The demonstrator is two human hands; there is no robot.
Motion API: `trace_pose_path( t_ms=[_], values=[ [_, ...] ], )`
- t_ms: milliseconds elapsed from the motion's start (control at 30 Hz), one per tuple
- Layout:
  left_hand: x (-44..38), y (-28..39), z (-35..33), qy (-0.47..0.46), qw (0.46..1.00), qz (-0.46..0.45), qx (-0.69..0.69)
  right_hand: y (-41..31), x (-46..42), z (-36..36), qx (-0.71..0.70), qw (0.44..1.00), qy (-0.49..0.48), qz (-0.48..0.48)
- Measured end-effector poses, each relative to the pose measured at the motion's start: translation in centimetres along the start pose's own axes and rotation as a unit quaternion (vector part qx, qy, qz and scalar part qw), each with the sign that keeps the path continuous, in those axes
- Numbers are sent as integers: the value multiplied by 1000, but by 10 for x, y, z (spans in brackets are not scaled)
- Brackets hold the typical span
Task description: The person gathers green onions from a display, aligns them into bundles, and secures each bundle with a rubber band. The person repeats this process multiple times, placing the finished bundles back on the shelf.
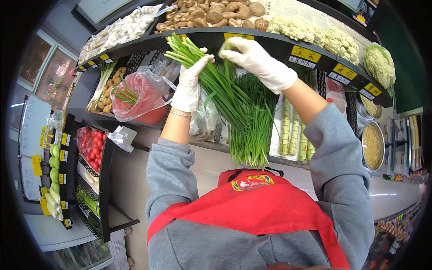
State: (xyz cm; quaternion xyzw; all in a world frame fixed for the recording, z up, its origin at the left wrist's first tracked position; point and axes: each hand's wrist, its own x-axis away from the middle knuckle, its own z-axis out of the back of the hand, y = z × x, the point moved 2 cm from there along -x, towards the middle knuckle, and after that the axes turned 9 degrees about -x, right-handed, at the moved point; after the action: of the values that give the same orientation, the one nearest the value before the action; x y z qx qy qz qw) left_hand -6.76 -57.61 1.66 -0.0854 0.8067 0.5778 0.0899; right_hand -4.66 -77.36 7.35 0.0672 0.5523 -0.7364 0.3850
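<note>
My left hand point(192, 81), in a white glove, is closed around a bunch of long green garlic chives point(221, 94). The pale cut ends point up and left past the fingers, and the leaves trail down to the right. My right hand point(246, 55), gloved too, is raised to the right of the bunch, near the upper shelf's edge. Its thumb and fingers curl around a few blurred green stalks point(229, 67). More garlic chives point(254, 135) lie in a pile on the lower shelf below both hands, leaves hanging over the front edge.
The upper shelf holds garlic bulbs point(118, 33), mushrooms point(212, 15) and cauliflower point(297, 28) behind price tags. On the lower shelf are a bag-covered red container point(145, 94), potatoes point(113, 87) and green-banded stalks point(293, 131). A rack with tomatoes point(96, 148) stands left; a metal bowl point(373, 145), right.
</note>
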Motion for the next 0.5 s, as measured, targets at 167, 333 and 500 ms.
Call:
trace_pose_path(
  t_ms=[167,333,500],
  values=[
    [10,-12,-28,-34,999,23,27,14,-16,-12,-84,995,8,-52],
    [10,-17,-28,-24,999,14,-28,-5,-11,-15,-68,992,4,-104],
    [4,-19,-26,6,998,-7,-65,9,-7,-9,-130,989,-14,-74]
  ],
)
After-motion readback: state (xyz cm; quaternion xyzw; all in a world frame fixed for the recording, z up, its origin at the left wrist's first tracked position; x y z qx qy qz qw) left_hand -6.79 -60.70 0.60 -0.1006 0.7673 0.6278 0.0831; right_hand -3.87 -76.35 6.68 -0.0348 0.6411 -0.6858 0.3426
